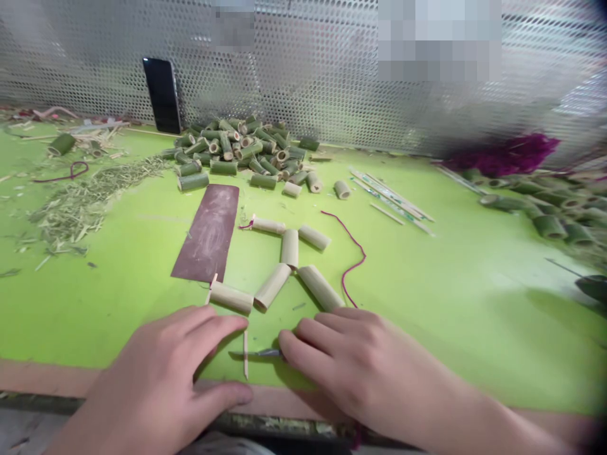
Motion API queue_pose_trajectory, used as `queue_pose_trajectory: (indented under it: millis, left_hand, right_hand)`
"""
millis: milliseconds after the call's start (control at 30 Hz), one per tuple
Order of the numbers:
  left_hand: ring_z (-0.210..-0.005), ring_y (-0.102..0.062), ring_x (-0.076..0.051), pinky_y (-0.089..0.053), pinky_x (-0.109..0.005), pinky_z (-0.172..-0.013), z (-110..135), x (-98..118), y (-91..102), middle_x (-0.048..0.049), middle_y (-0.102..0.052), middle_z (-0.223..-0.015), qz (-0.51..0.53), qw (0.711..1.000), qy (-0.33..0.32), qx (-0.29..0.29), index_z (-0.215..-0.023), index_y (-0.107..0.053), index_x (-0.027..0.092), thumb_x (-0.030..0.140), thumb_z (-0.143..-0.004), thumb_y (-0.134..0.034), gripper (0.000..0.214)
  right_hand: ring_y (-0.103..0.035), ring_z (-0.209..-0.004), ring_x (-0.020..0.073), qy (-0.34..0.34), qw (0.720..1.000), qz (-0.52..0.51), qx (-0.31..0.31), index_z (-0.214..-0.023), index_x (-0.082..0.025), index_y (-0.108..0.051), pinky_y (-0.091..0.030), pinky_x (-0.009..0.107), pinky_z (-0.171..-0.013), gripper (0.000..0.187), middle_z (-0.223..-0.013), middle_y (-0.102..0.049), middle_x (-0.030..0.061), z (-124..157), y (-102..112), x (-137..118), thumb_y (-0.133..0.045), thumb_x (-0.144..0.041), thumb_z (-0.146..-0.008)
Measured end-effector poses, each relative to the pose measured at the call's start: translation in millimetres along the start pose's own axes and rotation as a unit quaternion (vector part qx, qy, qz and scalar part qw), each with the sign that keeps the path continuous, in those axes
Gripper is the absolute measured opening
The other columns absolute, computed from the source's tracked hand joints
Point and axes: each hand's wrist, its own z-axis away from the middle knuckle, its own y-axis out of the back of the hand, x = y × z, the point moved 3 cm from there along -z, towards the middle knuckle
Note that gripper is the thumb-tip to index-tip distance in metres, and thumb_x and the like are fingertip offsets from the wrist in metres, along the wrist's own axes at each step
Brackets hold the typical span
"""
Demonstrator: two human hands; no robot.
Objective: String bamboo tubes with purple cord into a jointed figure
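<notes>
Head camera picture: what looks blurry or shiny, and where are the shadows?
In the head view, the perforated metal screen has glare, the bamboo pieces at right look soft, and the left hand and right hand shade the green tabletop.

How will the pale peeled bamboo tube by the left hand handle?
Lying on its side, the pale peeled bamboo tube would probably roll if pushed across the flat green tabletop. It likely feels stiff, and its smooth surface may be slightly slippery.

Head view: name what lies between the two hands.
In the head view, a thin bamboo stick and a small metal blade lie between the left hand and the right hand.
</notes>
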Motion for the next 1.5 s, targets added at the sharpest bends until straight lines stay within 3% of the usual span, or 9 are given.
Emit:
queue_pose_trajectory:
  millis: [100, 267, 433, 567, 833, 1000, 1100, 1233, 1500]
  left_hand:
    - [-0.099, -0.076, -0.026, -0.063, -0.035, -0.079, 1.9, 0.8, 1.9, 0.0001, -0.075, -0.118, 0.013, 1.0, 0.008, 0.009, -0.134, -0.061, 0.038, 0.048, -0.086, -0.075, 0.051]
    - [-0.07, -0.071, -0.019, -0.057, -0.026, -0.06, 9.4, -2.8, 7.4, 0.0032, -0.073, -0.087, 0.026, 0.999, 0.002, 0.035, -0.131, -0.063, 0.039, 0.05, -0.086, -0.073, 0.047]
    - [-0.049, -0.058, -0.012, -0.048, -0.021, -0.048, 16.4, -15.8, 7.7, 0.0067, -0.062, -0.075, 0.054, 0.995, 0.072, 0.05, -0.149, -0.046, 0.037, 0.053, -0.088, -0.069, 0.067]
    - [-0.054, -0.06, -0.013, -0.05, -0.022, -0.052, 22.1, -19.7, 7.2, 0.0057, -0.062, -0.078, 0.062, 0.992, 0.099, 0.045, -0.146, -0.049, 0.038, 0.054, -0.088, -0.069, 0.064]
    - [-0.064, -0.066, -0.018, -0.054, -0.026, -0.058, 21.1, -19.8, 7.4, 0.0012, -0.069, -0.083, 0.033, 0.997, 0.068, 0.03, -0.138, -0.061, 0.037, 0.063, -0.089, -0.065, 0.056]
    - [-0.098, -0.075, -0.027, -0.061, -0.036, -0.082, 11.5, -11.9, 6.9, -0.0036, -0.077, -0.115, -0.003, 1.0, -0.006, 0.013, -0.137, -0.063, 0.036, 0.062, -0.093, -0.061, 0.051]
    - [-0.106, -0.075, -0.027, -0.062, -0.037, -0.084, 2.4, -1.7, 6.7, -0.0023, -0.074, -0.129, -0.016, 0.998, -0.05, -0.028, -0.145, -0.056, 0.039, 0.059, -0.096, -0.059, 0.053]
    - [-0.097, -0.077, -0.023, -0.062, -0.033, -0.079, -6.6, 6.1, 7.2, 0.001, -0.077, -0.117, 0.003, 0.997, -0.045, -0.06, -0.136, -0.065, 0.04, 0.045, -0.099, -0.061, 0.038]
    - [-0.102, -0.076, -0.029, -0.063, -0.039, -0.08, -5.6, 6.3, 2.8, -0.0013, -0.078, -0.119, 0.003, 0.999, -0.031, -0.014, -0.13, -0.07, 0.036, 0.041, -0.089, -0.073, 0.041]
  right_hand:
    - [-0.042, -0.061, 0.0174, -0.001, 1.0, 0.005, -0.006, -0.094, -0.021, -0.049, -0.024, 0.035, -0.061, 0.019, -0.075, -0.055, -0.0024, 0.8, -0.7, 0.1, -0.035, -0.017, -0.107]
    - [-0.046, -0.057, 0.0171, 0.003, 0.998, 0.047, -0.039, -0.095, -0.022, -0.047, -0.021, 0.036, -0.057, 0.007, -0.073, -0.057, -0.004, -4.8, -0.1, -6.7, -0.049, -0.018, -0.101]
    - [-0.048, -0.049, 0.0176, 0.018, 0.993, 0.1, -0.056, -0.1, -0.022, -0.049, -0.015, 0.038, -0.052, 0.012, -0.07, -0.057, -0.0045, -25.2, 0.3, -20.1, -0.058, -0.02, -0.093]
    - [-0.047, -0.048, 0.0172, 0.016, 0.992, 0.115, -0.052, -0.102, -0.022, -0.048, -0.013, 0.038, -0.051, 0.013, -0.07, -0.059, -0.0045, -30.0, 1.4, -23.4, -0.057, -0.018, -0.093]
    - [-0.049, -0.052, 0.0174, -0.019, 0.991, 0.107, -0.078, -0.095, -0.024, -0.046, -0.022, 0.037, -0.056, 0.018, -0.07, -0.058, -0.0045, 2.0, 11.3, -21.7, -0.056, -0.01, -0.088]
    - [-0.049, -0.053, 0.0184, -0.033, 0.991, 0.11, -0.075, -0.095, -0.024, -0.047, -0.023, 0.037, -0.057, 0.02, -0.07, -0.058, -0.0054, 3.4, 12.3, -24.3, -0.06, -0.012, -0.088]
    - [-0.049, -0.053, 0.0176, -0.033, 0.992, 0.095, -0.077, -0.097, -0.024, -0.047, -0.023, 0.035, -0.058, 0.017, -0.07, -0.058, -0.0057, 2.5, 11.1, -23.7, -0.058, -0.012, -0.091]
    - [-0.049, -0.056, 0.0164, -0.04, 0.993, 0.076, -0.079, -0.097, -0.023, -0.048, -0.024, 0.033, -0.06, 0.014, -0.069, -0.059, -0.005, 4.2, 10.0, -22.0, -0.053, -0.011, -0.094]
    - [-0.05, -0.067, 0.0173, -0.065, 0.998, 0.01, -0.016, -0.088, -0.022, -0.049, -0.027, 0.034, -0.062, 0.014, -0.079, -0.062, -0.002, 0.3, 13.3, -16.1, -0.054, -0.01, -0.095]
